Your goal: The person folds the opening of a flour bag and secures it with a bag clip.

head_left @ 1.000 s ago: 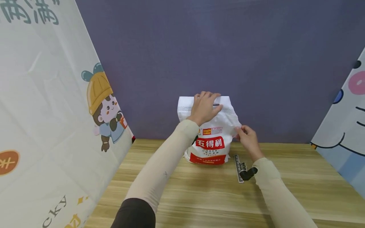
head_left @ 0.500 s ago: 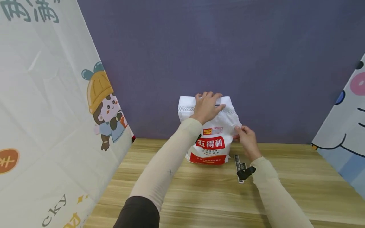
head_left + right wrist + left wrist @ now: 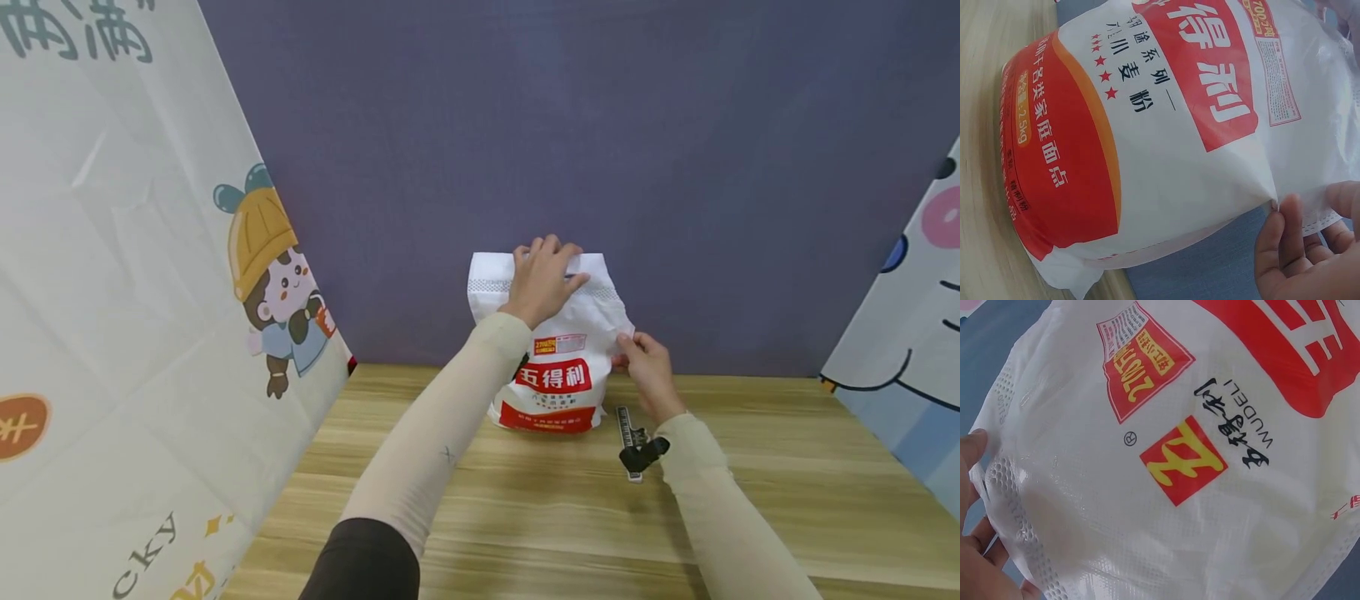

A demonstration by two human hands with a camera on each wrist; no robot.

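Note:
A white and red flour bag (image 3: 558,400) stands upright on the table against the back wall, its top perforated and cut with a handle slot. My left hand (image 3: 542,279) grips the bag's top edge near the slot; in the left wrist view its fingers (image 3: 982,540) curl round the perforated edge. Lower down, my right hand (image 3: 651,371) pinches the bag's right side. Close up in the right wrist view, thumb and fingers (image 3: 1291,231) hold the side seam, drawing the plastic into a point. My left forearm covers part of the bag's left side.
A narrow black-and-white strip (image 3: 625,425) lies on the wooden table (image 3: 525,517) right of the bag, partly behind the black wrist device (image 3: 645,455). A dark blue-grey wall (image 3: 412,167) rises behind. Printed white panels (image 3: 112,292) flank both sides.
My left hand has shifted slightly right along the bag's top over the last second. The right wrist has edged left and down a little; both hands still hold the bag.

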